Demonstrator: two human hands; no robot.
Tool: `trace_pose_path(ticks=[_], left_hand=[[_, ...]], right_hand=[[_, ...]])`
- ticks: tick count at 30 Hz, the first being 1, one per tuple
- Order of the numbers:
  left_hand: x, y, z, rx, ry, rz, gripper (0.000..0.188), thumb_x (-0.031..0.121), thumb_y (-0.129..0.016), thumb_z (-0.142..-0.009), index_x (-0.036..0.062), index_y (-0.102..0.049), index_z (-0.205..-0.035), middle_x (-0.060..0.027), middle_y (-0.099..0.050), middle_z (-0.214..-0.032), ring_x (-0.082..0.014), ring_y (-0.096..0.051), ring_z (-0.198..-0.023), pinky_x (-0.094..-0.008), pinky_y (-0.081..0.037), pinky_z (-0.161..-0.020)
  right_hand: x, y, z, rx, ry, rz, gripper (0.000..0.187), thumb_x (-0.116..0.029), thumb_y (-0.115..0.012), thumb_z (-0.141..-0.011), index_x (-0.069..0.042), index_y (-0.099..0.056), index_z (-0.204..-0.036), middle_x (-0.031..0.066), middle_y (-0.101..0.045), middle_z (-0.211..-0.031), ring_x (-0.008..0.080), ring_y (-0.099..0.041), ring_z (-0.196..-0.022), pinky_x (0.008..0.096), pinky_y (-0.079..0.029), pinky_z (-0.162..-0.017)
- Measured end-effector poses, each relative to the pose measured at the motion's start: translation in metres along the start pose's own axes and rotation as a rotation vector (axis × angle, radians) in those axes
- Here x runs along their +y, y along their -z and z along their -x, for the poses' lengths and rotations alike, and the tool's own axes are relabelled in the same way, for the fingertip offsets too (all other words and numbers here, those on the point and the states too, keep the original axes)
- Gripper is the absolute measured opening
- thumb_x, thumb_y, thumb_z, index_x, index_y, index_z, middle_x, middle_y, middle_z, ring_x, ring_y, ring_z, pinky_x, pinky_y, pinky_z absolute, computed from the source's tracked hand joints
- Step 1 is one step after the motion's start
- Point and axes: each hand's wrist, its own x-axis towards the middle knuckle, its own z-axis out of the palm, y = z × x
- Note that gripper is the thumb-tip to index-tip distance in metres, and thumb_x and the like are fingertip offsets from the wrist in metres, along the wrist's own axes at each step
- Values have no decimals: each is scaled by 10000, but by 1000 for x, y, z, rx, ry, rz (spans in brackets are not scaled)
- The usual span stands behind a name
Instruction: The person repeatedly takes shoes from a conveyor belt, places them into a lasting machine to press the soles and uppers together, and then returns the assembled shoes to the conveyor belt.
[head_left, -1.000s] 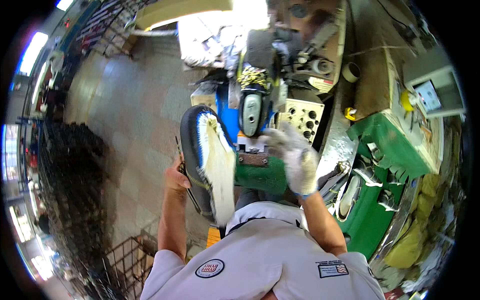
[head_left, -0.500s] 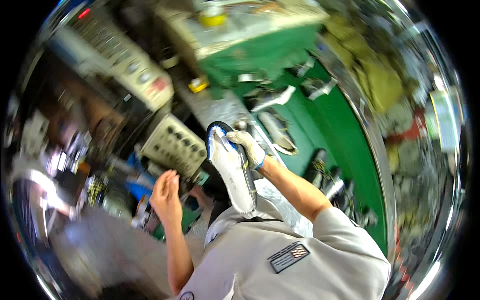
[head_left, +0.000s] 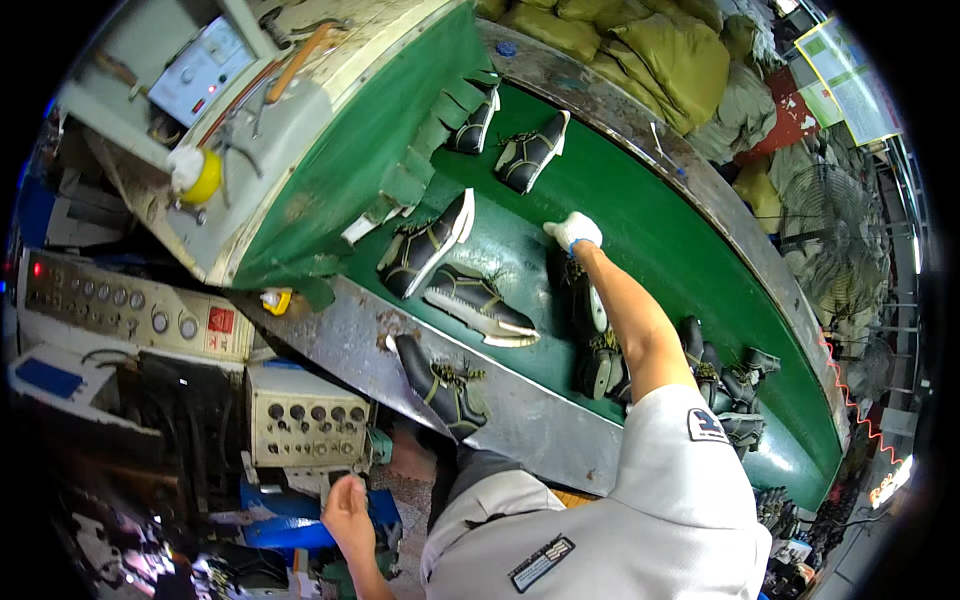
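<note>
My right hand [head_left: 577,231], in a white glove with a blue cuff, reaches over the green belt [head_left: 640,220]. Its fingers look closed; whatever they hold, if anything, is hidden. Just below the wrist is a black shoe [head_left: 582,295] with yellow laces and a pale sole, partly covered by my arm. My left hand [head_left: 348,508] is bare, held low at the left with loosely bent fingers and nothing in it. Another black shoe [head_left: 438,385] lies on the metal ledge [head_left: 530,405] in front of me. Two more shoes, one tilted [head_left: 428,245] and one on its side [head_left: 480,302], rest on the belt.
Farther along the belt lie more shoes [head_left: 532,152], with several others clustered at the right [head_left: 725,385]. A green-skirted worktable [head_left: 330,150] carrying tools stands at the far left. Control panels [head_left: 310,425] flank my left side. Olive sacks [head_left: 670,60] are piled beyond the belt.
My right hand held a shoe sole-up in front of me; it has since moved out over the belt. My view has turned right, and a shoe now shows on the ledge.
</note>
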Motion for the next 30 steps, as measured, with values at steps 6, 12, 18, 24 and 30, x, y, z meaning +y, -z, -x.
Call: trace_pose_path(ticks=[6, 12, 18, 24, 30], left_hand=[[3, -33, -16, -79, 130, -215, 198, 52, -694, -935, -81, -674, -1080, -116, -721, -970, -144, -672, -903, -276, -532, -813], [-40, -35, -11, -150, 278, 14, 320, 227, -669, -969, 5, -675, -1199, -119, -695, -1141, -245, -642, -1064, -383, -509, -946], [-7, -42, -9, -235, -67, -493, 257, 218, -685, -951, 57, -732, -1145, -120, -749, -1080, -313, -699, -1009, -407, -546, -859], [21, -22, -44, -164, 21, 70, 216, 117, -680, -967, -34, -676, -1122, -69, -713, -972, -128, -653, -910, -271, -519, -841], [97, 30, -65, -207, -161, 425, 396, 220, -650, -1000, -34, -606, -1301, -111, -712, -1153, -161, -667, -1052, -288, -522, -899]], right_hand=[[-22, -51, -135, 286, -144, -602, 844, -532, -841, -727, 103, -618, -1236, 259, -687, -1198, 357, -657, -1143, 401, -490, -993], [-56, -59, -207, 465, -175, -976, 726, -359, -904, -692, 40, -596, -1214, 192, -724, -1073, 307, -707, -946, 383, -534, -881], [-49, -31, -130, -248, 196, -1879, 410, -61, -728, -872, 7, -592, -1252, 149, -702, -1141, 298, -706, -977, 444, -585, -896], [-62, -48, 141, -754, 251, -2221, 511, -288, -596, -994, 2, -500, -1403, 166, -641, -1306, 331, -648, -1143, 454, -509, -1045], [-144, -153, 311, -749, 646, -1535, 443, -282, -567, -999, 12, -556, -1331, 205, -669, -1225, 316, -671, -1082, 445, -551, -973]])
